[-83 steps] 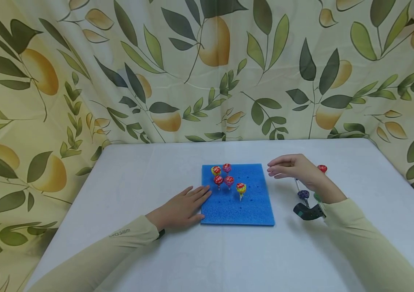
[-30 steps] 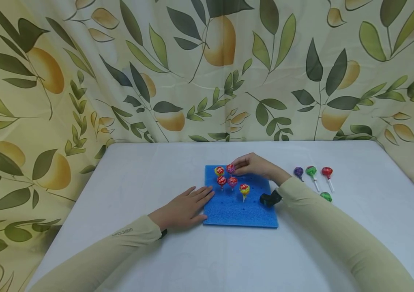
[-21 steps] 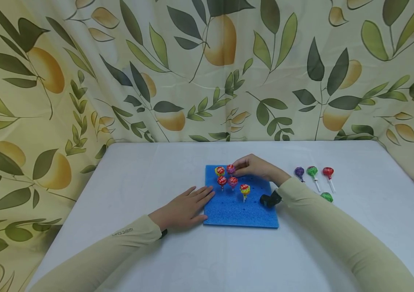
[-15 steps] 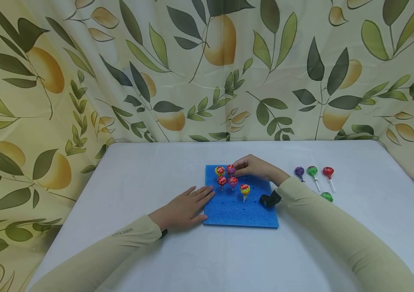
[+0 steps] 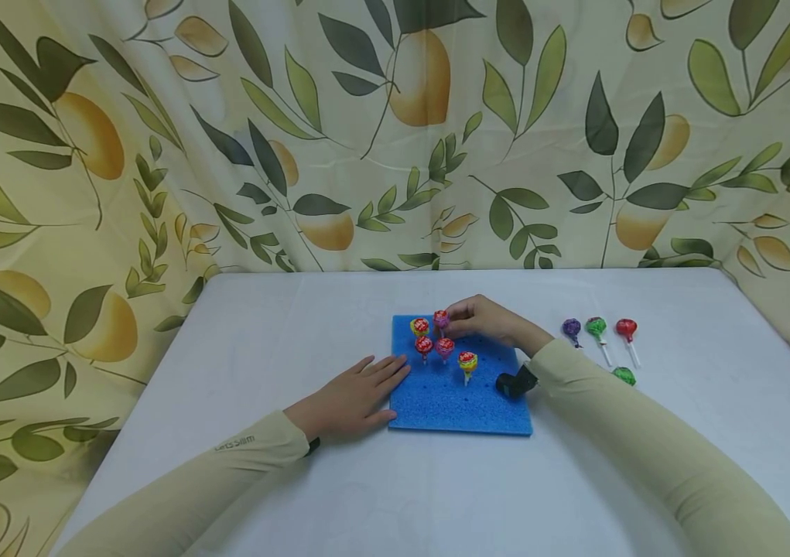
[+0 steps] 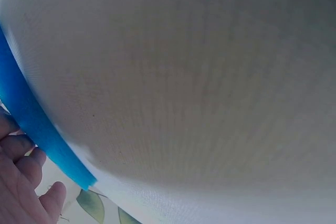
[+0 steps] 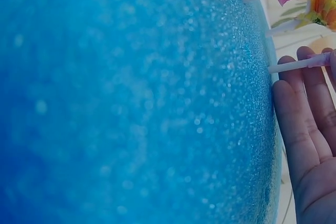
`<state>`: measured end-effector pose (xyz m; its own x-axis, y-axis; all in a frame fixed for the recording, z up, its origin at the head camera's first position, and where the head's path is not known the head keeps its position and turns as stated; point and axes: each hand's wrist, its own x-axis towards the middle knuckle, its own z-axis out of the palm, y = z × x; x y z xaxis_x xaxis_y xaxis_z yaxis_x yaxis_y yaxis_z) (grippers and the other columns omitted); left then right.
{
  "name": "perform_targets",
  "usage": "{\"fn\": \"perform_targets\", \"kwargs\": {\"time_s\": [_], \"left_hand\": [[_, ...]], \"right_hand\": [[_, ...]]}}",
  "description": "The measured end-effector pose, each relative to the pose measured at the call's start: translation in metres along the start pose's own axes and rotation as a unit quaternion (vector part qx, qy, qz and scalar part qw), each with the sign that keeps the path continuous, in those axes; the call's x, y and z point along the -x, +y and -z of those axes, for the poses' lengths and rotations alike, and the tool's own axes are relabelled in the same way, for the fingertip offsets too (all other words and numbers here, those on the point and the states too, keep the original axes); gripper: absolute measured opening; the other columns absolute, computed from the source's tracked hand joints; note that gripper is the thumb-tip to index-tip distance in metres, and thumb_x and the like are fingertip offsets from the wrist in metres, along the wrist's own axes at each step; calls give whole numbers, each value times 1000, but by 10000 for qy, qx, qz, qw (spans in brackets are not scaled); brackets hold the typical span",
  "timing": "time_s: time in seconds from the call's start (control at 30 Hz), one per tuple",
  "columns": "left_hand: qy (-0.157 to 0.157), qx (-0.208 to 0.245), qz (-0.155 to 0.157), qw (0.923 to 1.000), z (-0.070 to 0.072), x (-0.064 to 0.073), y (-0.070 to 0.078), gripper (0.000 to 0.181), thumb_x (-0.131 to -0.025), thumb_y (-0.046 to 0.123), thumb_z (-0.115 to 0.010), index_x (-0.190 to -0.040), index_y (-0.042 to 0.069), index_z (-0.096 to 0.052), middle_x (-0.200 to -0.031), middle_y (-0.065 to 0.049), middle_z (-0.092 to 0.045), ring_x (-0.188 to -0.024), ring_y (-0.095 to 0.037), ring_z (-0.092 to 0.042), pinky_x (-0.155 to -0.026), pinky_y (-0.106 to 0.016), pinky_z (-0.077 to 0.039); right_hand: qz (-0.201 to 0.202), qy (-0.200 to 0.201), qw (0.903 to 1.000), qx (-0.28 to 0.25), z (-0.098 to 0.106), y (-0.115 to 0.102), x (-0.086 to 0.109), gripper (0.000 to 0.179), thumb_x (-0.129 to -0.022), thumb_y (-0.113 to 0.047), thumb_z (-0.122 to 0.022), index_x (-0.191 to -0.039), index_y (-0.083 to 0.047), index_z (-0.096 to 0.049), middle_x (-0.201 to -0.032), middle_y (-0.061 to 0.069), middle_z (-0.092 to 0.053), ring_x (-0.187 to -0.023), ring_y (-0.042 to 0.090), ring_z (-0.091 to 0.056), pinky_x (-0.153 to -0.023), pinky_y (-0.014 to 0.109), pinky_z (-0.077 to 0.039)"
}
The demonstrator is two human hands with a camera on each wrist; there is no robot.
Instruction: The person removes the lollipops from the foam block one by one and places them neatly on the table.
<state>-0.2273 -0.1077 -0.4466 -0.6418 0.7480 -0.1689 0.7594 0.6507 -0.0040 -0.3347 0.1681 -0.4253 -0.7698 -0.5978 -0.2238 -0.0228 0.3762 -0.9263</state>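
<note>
A blue foam board [image 5: 460, 414] lies on the table with several wrapped lollipops upright on it. With its fingers spread, my left hand [image 5: 349, 398] rests along the board's left edge; in the left wrist view its fingers [image 6: 30, 169] are at the blue edge. At the back of the board, my right hand [image 5: 481, 319] pinches a pink-and-red lollipop [image 5: 441, 319] near its head. In the right wrist view the white stick [image 7: 291, 66] meets the foam surface beside the fingers. Close by stand two yellow lollipops [image 5: 467, 361], a red one [image 5: 423, 345] and another pink one [image 5: 445, 347].
On the white table right of the board lie purple [image 5: 572, 329], green [image 5: 596, 326] and red [image 5: 626, 329] lollipops. Another green lollipop [image 5: 623, 376] is partly hidden by the right sleeve. A leaf-and-fruit patterned curtain [image 5: 395, 155] hangs behind the table.
My right hand has moved left from beside the loose lollipops to the back pink lollipop and taken hold of it. Just now that lollipop has risen slightly. My left hand stays put.
</note>
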Motion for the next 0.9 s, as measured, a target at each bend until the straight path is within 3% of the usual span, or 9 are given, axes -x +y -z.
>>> {"fn": "perform_targets", "kwargs": {"time_s": [0.53,0.9], "left_hand": [[-14,38,36,10000,1,0,1,69,-97,52,-33,-152,14,-14,-160,-1,-13,-147,-18,-13,-120,-41,-16],[-27,59,18,10000,0,0,0,70,-97,53,-32,-152,14,-12,-160,-1,-11,-148,-18,-12,-120,-42,-15]], "right_hand": [[202,222,9995,-58,2,2,0,29,-94,-10,-55,-117,9,-59,-111,21,-67,-100,22,-68,-90,37,-53],[198,459,9986,-192,4,1,0,31,-94,-12,-57,-115,10,-59,-109,23,-68,-97,20,-69,-87,35,-54]]}}
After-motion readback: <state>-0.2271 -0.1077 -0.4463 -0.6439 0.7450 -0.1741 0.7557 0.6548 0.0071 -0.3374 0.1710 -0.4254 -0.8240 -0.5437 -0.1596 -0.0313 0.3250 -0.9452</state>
